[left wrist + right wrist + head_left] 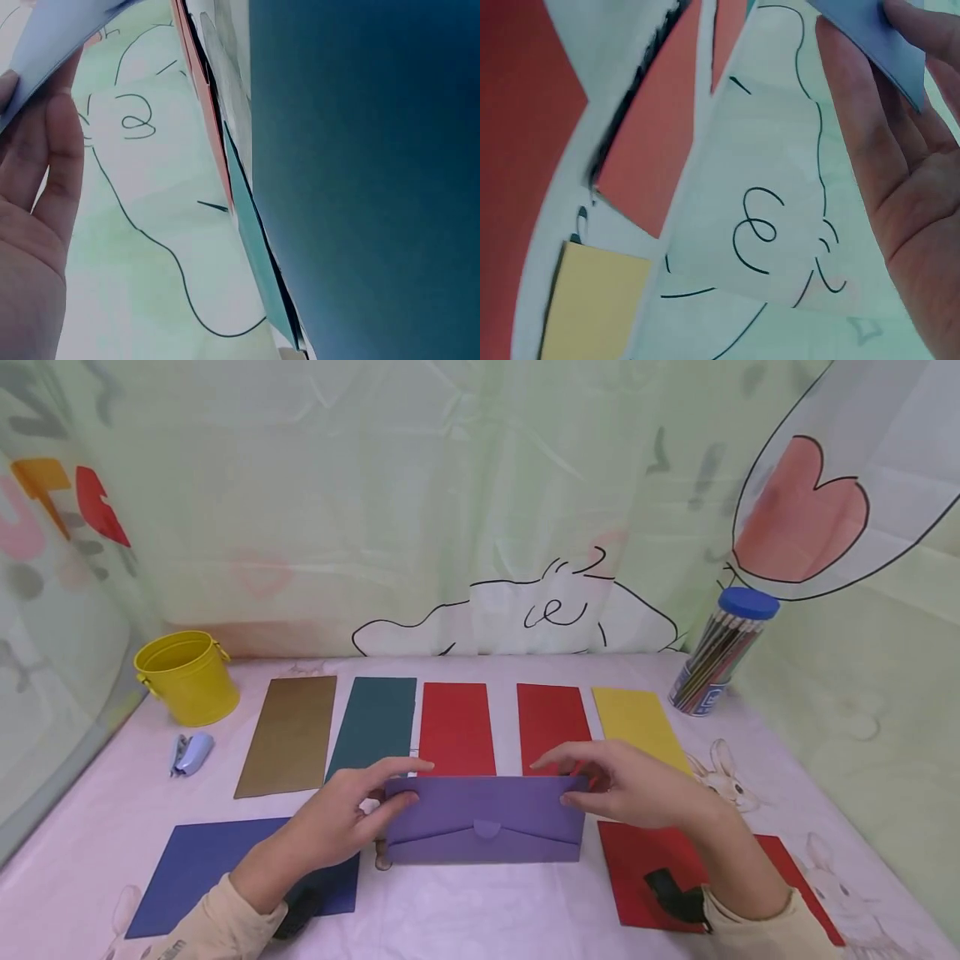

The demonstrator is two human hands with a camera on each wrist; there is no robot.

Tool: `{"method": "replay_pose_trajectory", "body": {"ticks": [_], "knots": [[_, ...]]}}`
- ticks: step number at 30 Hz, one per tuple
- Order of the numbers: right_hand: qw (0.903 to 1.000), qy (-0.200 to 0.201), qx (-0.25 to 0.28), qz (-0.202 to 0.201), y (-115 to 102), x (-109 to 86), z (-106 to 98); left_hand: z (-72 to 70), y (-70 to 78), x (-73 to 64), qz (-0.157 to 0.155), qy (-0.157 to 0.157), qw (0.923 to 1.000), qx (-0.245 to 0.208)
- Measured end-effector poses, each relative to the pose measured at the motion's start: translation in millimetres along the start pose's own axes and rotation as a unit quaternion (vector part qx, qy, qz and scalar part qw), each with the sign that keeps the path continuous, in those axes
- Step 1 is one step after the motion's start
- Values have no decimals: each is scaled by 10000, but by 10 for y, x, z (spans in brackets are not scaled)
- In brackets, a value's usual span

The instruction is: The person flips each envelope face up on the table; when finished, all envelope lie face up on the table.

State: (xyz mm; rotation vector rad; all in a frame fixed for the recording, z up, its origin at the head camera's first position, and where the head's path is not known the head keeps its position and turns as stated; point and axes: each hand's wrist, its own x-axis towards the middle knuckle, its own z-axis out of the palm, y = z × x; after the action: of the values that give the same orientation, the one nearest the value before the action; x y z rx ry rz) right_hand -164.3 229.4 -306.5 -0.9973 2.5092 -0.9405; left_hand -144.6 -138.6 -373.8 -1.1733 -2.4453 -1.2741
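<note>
A purple envelope with a tabbed flap stands on its long edge or just over the table, flap side facing me. My left hand pinches its upper left corner, thumb in front and fingers behind. The upper right corner is pinched by my right hand in the same way. In the left wrist view a corner of the envelope shows between thumb and fingers. The right wrist view has the other corner against the fingers and thumb.
Behind lie brown, green, red and yellow flat pieces. A blue piece is under my left forearm, a red one by my right. A yellow bucket, stapler and pencil tub stand around.
</note>
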Motion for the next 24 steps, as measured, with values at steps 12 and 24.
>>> {"method": "replay_pose_trajectory", "body": {"ticks": [12,24], "knots": [[9998,13,112,166,123,73,100,0,-26,-1,-499,-184,9984,-176],[9963,-358,-94,772,117,132,224,20,-25,-35,-1432,-919,9853,132]]}}
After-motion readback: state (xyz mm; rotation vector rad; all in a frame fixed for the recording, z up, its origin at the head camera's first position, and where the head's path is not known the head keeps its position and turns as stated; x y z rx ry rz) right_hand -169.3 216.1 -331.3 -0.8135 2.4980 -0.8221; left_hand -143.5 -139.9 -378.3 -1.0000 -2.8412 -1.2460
